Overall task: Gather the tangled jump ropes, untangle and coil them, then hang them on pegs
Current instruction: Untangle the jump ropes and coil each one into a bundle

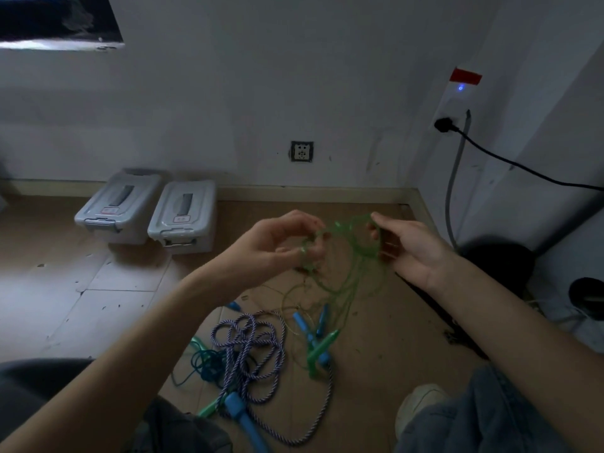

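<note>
Green rope (pixel 343 256), mid-frame: pinched by left hand (pixel 281 243) and right hand (pixel 405 246), still tangled; nothing coiled or hung.

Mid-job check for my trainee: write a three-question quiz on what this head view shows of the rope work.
1. True or false: both hands are working on the green rope.
2. Which rope lies in loops on the floor nearest the person's left knee? A) purple-and-white braided rope B) red rope C) black rope
3. Fill in: two grey lidded ____ stand by the wall.

Key:
1. True: the left hand and the right hand each hold its loops in a pinching grip.
2. A
3. boxes
</note>
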